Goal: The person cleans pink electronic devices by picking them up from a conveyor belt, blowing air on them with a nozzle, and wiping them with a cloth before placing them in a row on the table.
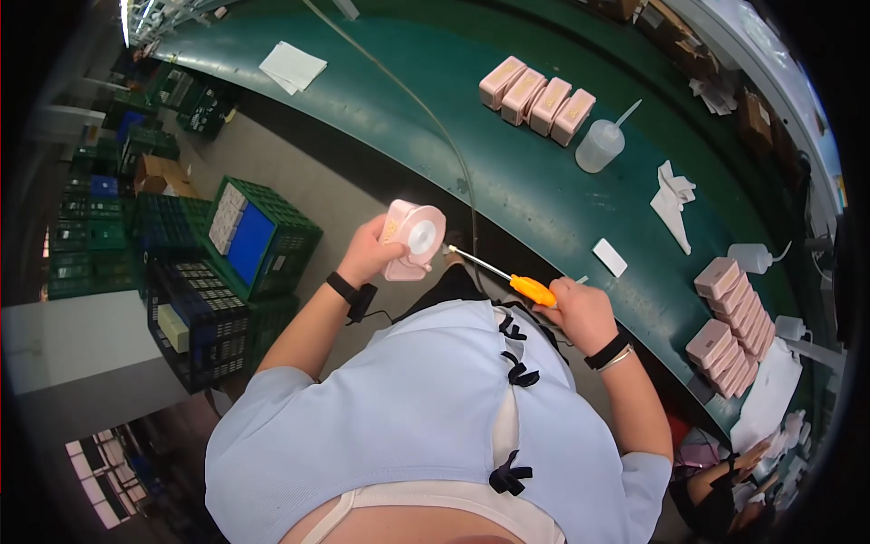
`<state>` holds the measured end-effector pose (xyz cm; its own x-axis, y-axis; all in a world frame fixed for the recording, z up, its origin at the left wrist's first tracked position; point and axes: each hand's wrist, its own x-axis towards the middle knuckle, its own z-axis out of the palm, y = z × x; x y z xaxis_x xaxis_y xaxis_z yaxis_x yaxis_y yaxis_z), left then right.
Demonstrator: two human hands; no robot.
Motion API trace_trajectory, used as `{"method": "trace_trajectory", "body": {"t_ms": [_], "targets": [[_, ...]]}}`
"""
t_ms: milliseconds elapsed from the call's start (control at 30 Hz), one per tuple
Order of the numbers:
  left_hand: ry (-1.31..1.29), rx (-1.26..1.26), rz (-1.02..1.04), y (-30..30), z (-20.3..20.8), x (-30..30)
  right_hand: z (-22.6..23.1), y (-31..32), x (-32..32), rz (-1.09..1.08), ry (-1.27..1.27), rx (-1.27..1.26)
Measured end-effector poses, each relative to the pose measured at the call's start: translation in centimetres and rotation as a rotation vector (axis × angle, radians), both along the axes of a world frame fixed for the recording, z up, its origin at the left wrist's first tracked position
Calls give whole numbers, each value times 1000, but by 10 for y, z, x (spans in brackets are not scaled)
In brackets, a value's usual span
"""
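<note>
L hand (366, 251) grips pink case (417, 238), R hand (585, 315) screwdriver (530, 290); grn crate (288, 238) w/ white items (227, 218).

Mod. bright, w/ glaring lamp (125, 22) upper L. Soft sheen on table (362, 122), dk shadow under. Fisheye bend, blk corners, rim blurry.

pink device (417, 238): smooth plastic | screwdriver shaft (485, 262): shiny metal | handle (533, 291): glossy plastic | tabletop (544, 190): smooth, semi-gloss
</note>
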<state>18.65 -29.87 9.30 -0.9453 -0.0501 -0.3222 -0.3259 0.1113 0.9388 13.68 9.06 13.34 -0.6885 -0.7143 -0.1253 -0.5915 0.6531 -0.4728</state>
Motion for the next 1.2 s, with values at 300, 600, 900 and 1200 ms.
{"method": "trace_trajectory", "body": {"t_ms": [300, 600, 900, 1200], "targets": [[-64, -188, -97, -23, 34, 3, 15, -27, -18, 232, -55, -64], [-257, 763, 86, -48, -11, 24, 14, -19, -59, 65, -28, -9], [-31, 1692, 666, -27, -17, 29, 13, -18, -33, 74, -74, -94], [227, 164, 493, -4, 20, 2, 11, -1, -16, 41, -5, -104]]}}
